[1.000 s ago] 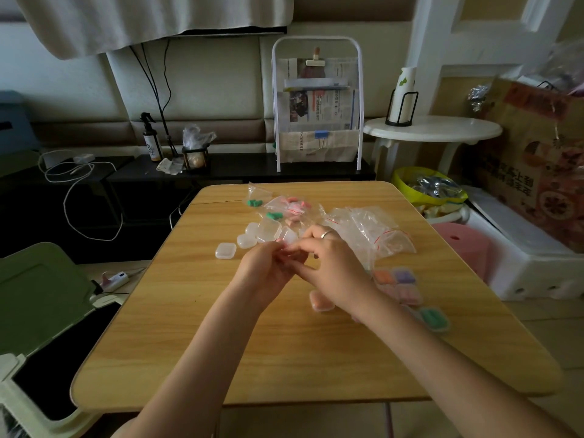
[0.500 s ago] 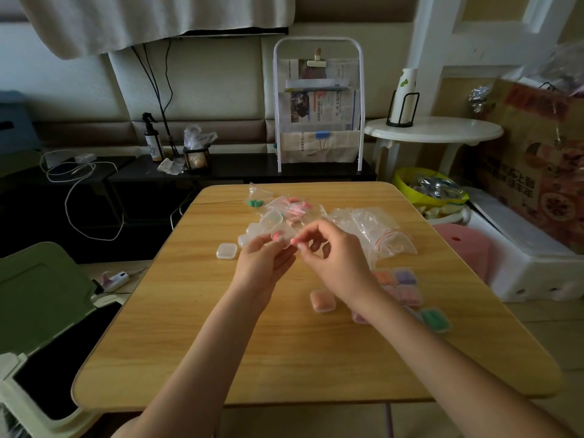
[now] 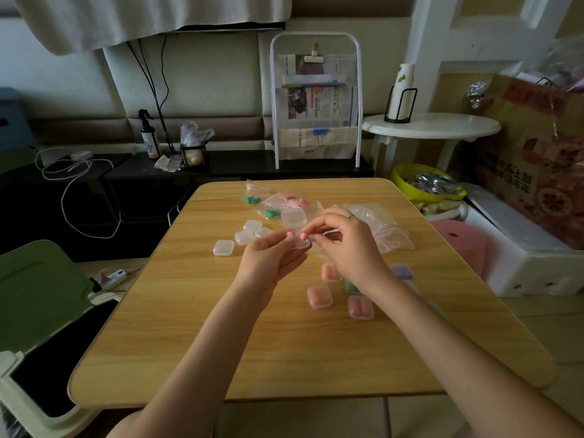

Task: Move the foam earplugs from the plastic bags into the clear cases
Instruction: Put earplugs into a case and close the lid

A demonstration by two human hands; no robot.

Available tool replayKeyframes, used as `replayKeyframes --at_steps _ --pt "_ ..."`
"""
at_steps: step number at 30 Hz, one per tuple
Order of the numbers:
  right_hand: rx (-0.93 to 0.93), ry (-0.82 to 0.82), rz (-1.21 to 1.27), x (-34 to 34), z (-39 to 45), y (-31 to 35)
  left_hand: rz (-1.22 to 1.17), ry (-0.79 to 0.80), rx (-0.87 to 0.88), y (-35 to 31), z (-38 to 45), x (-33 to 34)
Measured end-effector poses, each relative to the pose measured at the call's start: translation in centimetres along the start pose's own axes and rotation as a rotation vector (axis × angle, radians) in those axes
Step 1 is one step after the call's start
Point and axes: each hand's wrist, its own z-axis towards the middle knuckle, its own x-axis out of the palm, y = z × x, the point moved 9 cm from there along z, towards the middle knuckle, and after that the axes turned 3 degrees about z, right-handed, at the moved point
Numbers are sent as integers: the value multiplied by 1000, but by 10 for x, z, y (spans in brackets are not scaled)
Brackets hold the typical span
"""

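Pink earplug (image 3: 304,236) pinched by right hand (image 3: 344,245), left hand (image 3: 268,257) gripping open clear case (image 3: 295,229), mid-table (image 3: 189,358).

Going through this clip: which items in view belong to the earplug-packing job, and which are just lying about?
Part of the job:
open clear case held by left hand
pink foam earplug pinched by right hand
clear plastic bags
empty clear cases
filled cases

Lying about:
dark spray bottle
white newspaper rack
round white side table
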Motion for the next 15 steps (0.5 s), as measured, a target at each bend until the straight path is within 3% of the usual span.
replayKeyframes --at_steps 8,15 --pt "-84 98 -170 1 1 2 93 36 -12 1 -2 4" --pt "-87 79 -181 0 0 3 51 51 -48 2 -3 5"
